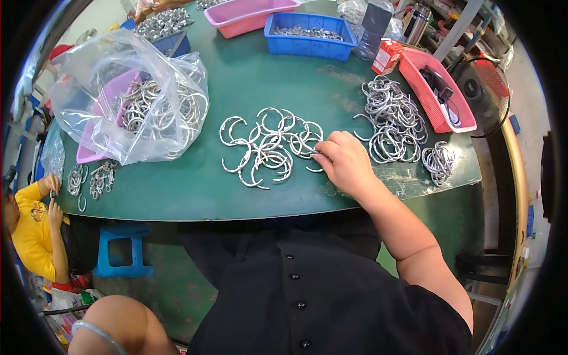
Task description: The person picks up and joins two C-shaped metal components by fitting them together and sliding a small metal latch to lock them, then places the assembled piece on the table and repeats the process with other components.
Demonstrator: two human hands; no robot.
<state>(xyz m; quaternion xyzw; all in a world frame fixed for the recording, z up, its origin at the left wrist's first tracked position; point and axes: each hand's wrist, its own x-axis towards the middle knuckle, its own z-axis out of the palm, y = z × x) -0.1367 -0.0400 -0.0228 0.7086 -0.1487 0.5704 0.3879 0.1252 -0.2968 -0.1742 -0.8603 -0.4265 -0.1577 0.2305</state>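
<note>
My right hand (pixel 345 161) reaches over the green table, thumb and fingers pinched at the right side of a loose group of silver open bangles (pixel 273 158). A bangle lies at the fingertips, partly covered by them. The bangles are C-shaped and overlap one another. To the right of my hand is a denser heap of similar bangles (pixel 390 121). A smaller bundle of bangles (pixel 438 163) rests by the table's right edge. My left hand is out of sight; only a bent bare limb with a pale band shows at the lower left.
A clear plastic bag (pixel 177 77) with bangles covers a pink tray at left. Blue bin (pixel 310 46), pink bins (pixel 408 65) and a red carton (pixel 387 56) line the far side. A fan (pixel 482 97) stands right. A co-worker in yellow (pixel 35 231) sits left, near a blue stool (pixel 122 269).
</note>
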